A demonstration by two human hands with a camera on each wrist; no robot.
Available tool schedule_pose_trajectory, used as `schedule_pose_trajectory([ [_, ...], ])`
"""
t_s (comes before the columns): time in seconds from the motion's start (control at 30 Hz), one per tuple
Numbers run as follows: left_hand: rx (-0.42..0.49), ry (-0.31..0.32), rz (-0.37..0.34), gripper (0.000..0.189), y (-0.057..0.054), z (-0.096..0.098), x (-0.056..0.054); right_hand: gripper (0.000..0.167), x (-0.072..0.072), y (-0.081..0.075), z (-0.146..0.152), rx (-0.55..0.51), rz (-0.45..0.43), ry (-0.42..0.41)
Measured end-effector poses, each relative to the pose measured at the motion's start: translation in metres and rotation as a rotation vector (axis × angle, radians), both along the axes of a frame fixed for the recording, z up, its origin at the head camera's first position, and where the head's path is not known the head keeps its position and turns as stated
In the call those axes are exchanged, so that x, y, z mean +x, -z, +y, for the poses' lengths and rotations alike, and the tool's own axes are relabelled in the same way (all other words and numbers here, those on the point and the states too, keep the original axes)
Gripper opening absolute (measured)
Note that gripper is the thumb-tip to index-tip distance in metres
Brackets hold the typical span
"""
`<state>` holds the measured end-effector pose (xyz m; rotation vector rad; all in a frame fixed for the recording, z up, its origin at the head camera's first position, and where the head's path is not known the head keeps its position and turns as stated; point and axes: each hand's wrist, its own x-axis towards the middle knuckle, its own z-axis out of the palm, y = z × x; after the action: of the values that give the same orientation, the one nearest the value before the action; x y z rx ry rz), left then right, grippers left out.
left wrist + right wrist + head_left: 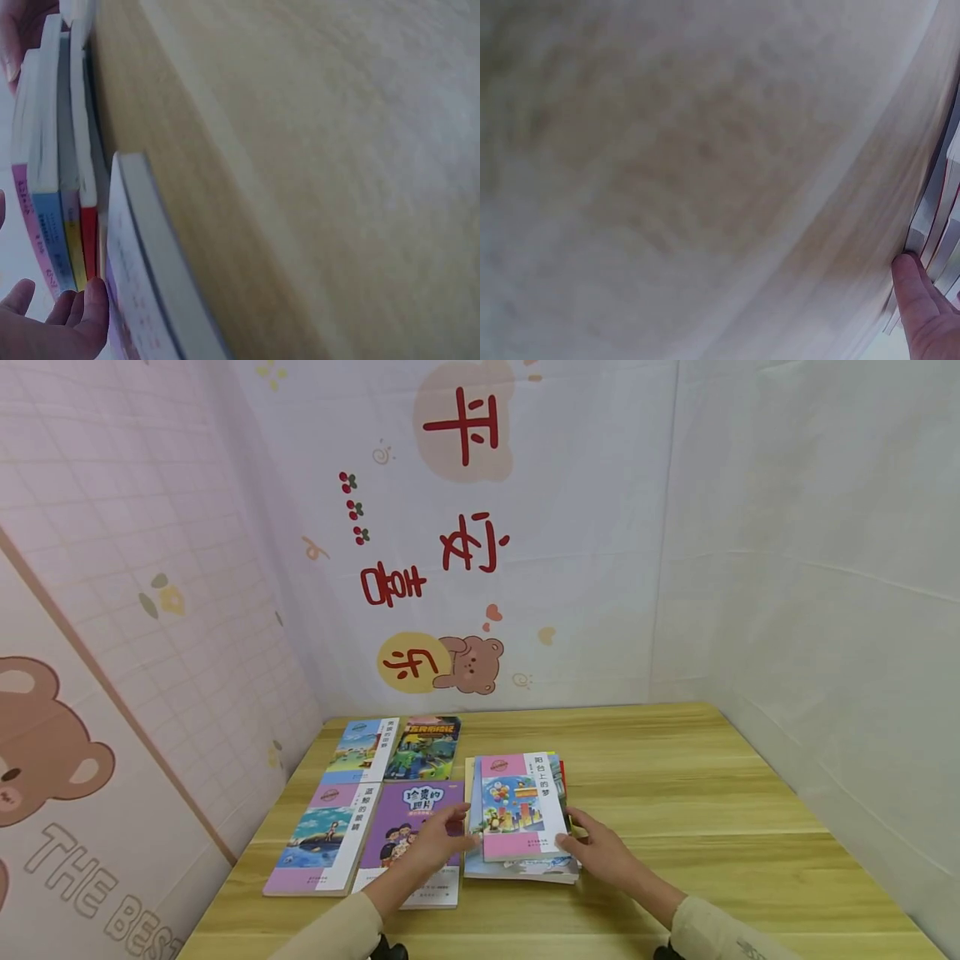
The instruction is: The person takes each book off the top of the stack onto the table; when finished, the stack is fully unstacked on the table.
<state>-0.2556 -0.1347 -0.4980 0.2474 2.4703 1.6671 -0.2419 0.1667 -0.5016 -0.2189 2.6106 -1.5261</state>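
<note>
Pink storybook [525,807] tops the pile between our two hands

We do best, in our judgement, by squaring the pile [51,217] from both sides at once, with flat, even pressure low enough to catch the bottom volumes too. A pale blue book [517,870] juts out beneath on the near side, so pushing only on the topmost cover could slide it askew. Light thumbs should keep the corners from bending.

Our left hand [442,831] is unclenched, its fingers slightly bent by the spines, where the left wrist view shows pink, blue, yellow and red ones side by side; whether every fingertip touches, we cannot tell. Our right hand [600,852] is not clenched either: one straight finger lies at the page edges, and its thumb meets the storybook's lower right corner.

That storybook, titled 阳台上的梦, lies face up on the pile above the worktop [697,793], just right of our left hand and just left of our right, both nearer its lower end. A purple book [401,827] lies beside the pile, partly covered by our left hand in the head view, so we ought not to nudge it.
</note>
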Motion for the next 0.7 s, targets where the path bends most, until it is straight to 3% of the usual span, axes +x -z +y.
schedule_pose_trajectory([
  [0.37, -0.011, 0.012, -0.038, 0.075, 0.006, 0.010, -0.001, 0.059, 0.001, -0.002, -0.001, -0.036, 0.013, 0.012],
  [0.7, -0.227, -0.124, -0.005, 0.097, 0.013, 0.033, -0.006, 0.052, -0.008, 0.002, 0.002, 0.047, 0.037, 0.066],
])
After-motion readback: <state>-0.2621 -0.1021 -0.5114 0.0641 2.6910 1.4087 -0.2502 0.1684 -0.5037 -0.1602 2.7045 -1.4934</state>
